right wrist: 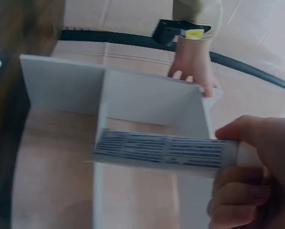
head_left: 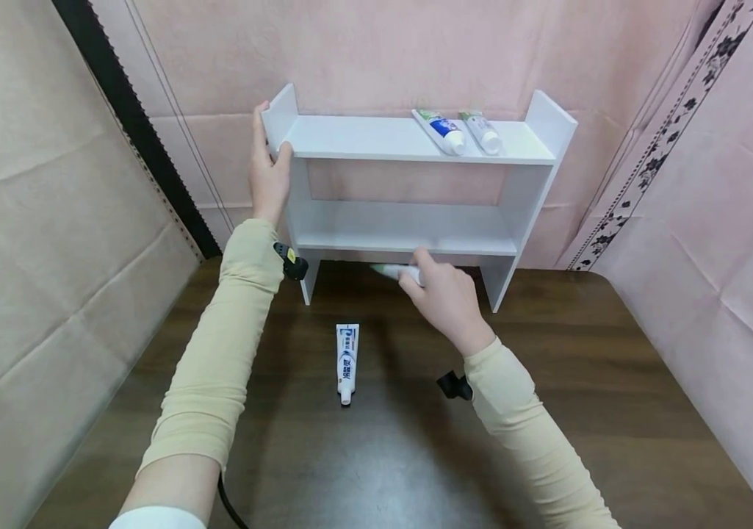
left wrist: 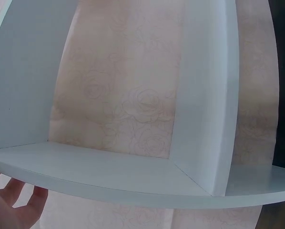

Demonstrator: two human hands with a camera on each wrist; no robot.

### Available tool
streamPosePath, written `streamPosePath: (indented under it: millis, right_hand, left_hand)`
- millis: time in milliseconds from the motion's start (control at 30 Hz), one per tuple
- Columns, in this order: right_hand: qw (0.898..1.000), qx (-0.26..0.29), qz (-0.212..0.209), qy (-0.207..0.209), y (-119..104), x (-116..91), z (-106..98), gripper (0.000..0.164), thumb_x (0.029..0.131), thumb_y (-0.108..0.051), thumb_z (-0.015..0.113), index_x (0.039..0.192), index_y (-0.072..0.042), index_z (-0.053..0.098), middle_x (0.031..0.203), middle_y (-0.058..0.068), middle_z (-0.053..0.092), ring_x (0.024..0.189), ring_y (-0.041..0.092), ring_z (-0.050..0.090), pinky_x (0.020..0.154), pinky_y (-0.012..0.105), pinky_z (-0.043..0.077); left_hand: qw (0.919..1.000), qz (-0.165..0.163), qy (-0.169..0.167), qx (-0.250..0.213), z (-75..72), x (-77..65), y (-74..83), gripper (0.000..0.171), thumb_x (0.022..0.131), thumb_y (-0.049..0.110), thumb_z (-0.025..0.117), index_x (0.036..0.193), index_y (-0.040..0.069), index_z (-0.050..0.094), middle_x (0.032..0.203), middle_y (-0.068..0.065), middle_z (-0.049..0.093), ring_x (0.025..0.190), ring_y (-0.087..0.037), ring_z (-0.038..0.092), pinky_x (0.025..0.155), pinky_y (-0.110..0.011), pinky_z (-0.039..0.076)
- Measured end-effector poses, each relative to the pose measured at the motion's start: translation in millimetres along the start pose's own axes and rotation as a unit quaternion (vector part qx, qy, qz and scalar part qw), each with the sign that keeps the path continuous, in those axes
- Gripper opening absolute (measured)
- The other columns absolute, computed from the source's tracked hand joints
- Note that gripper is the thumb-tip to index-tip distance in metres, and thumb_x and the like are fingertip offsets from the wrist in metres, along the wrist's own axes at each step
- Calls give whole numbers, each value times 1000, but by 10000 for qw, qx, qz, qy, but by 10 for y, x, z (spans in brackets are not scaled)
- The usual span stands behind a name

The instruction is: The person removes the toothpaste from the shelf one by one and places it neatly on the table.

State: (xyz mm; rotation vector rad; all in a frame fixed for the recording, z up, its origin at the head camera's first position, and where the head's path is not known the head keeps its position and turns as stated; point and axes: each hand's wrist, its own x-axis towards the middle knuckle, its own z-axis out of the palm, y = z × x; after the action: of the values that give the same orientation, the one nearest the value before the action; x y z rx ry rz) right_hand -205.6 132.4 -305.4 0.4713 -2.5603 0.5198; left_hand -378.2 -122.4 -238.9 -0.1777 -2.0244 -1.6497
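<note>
A white two-tier shelf (head_left: 402, 228) stands on the table at the back. My left hand (head_left: 269, 173) grips its left side panel near the top, thumb in front; in the left wrist view, curled fingers (left wrist: 35, 202) show beside the panel. My right hand (head_left: 445, 297) pinches a toothpaste tube (right wrist: 161, 150) near its cap end, in front of the lower tier, with the flat end pointing left. Two more tubes, one blue and white (head_left: 442, 131), one pale (head_left: 480, 132), lie on the upper tier's right part, caps forward. Another toothpaste tube (head_left: 347, 360) lies on the table, cap toward me.
The dark wooden table (head_left: 376, 463) spreads out before the shelf. Pale cloth walls (head_left: 52, 220) enclose it at the left, back and right. A black cable (head_left: 229, 503) runs beside my left forearm.
</note>
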Motion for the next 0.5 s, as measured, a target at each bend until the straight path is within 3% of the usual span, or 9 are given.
streamPosePath:
  millis: [200, 500]
  right_hand:
    - [9949, 13, 462, -902, 74, -107, 238, 21, 95, -26, 55, 83, -9, 52, 52, -2, 42, 44, 13, 37, 42, 24, 26]
    - [9777, -272, 824, -1910, 205, -266, 621, 20, 89, -25, 61, 97, -11, 74, 78, 4, 71, 56, 16, 51, 46, 29, 40]
  left_hand:
    - [10000, 42, -40, 5, -16, 6, -12, 63, 99, 15, 42, 150, 46, 20, 157, 12, 29, 125, -10, 41, 97, -30, 39]
    - [9997, 207, 2, 100, -8, 10, -17, 63, 99, 14, 42, 152, 41, 20, 158, 15, 27, 133, -8, 37, 106, -28, 34]
